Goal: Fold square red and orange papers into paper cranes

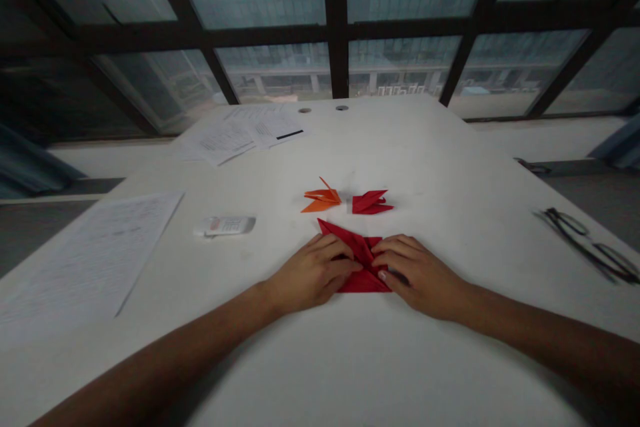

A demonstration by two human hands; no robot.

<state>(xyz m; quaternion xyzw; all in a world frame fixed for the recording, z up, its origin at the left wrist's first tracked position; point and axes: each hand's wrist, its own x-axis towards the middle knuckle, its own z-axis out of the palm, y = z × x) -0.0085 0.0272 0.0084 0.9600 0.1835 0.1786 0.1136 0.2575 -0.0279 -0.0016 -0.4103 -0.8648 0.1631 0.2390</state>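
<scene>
A partly folded red paper (pixel 367 280) lies on the white table between my hands, one pointed corner sticking out at its upper left. My left hand (pixel 320 269) rests on its left side, the fingers bent together over the paper. On the right side, my right hand (pixel 420 273) has its fingertips on the folds, with the thumb near the lower edge. Just beyond the paper sit a small orange folded paper piece (pixel 323 199) and, to its right, a small red folded paper piece (pixel 371 202).
A white tube (pixel 227 225) lies left of the hands. Printed sheets (pixel 240 133) are at the back left, and another sheet (pixel 100 260) is at the left edge. Eyeglasses (pixel 590 243) rest at the right. Windows stand behind the table (pixel 400 147).
</scene>
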